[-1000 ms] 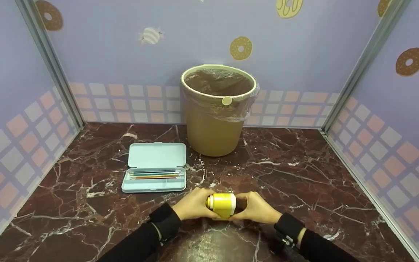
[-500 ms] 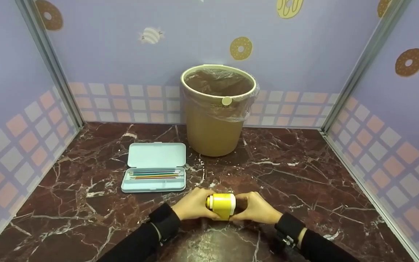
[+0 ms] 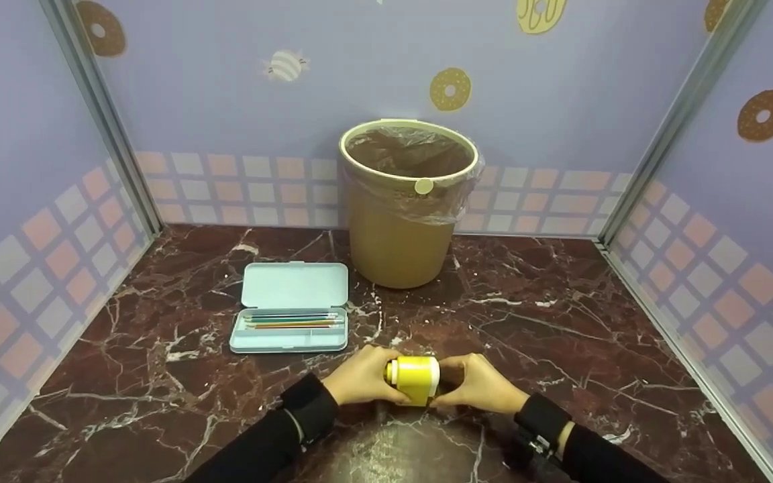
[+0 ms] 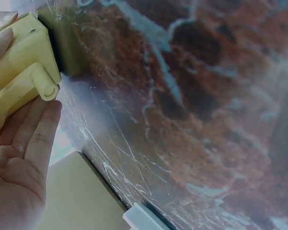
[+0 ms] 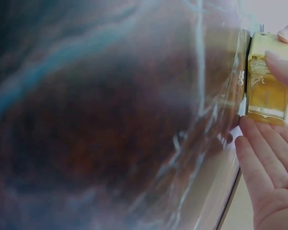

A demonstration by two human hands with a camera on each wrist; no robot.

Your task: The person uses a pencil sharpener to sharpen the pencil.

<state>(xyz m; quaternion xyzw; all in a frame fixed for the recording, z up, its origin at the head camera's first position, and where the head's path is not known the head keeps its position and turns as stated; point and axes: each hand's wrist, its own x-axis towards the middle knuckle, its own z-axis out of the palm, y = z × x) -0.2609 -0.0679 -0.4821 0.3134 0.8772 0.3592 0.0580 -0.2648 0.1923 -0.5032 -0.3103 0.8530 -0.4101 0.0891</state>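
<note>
A yellow crank pencil sharpener (image 3: 415,380) stands on the marble table in front of the person, low in the head view. The left hand (image 3: 365,377) grips its left end, thumb on the near side and fingers on the far side. In the left wrist view, its crank handle (image 4: 26,88) shows near that hand's fingers. The right hand (image 3: 480,386) holds the right end between thumb and fingers. Its see-through shavings drawer (image 5: 268,93) faces the right palm in the right wrist view.
An open light-blue pencil case (image 3: 289,340) with several pencils (image 3: 292,322) lies to the left, behind the left hand. Farther back stands a tan trash bin (image 3: 400,235) lined with a clear bag. Patterned panels enclose the table (image 3: 561,322) at the back and sides.
The head view has shifted slightly, so everything appears a little farther right. Both hands keep their hold on the pencil sharpener, with no clear movement of it.
</note>
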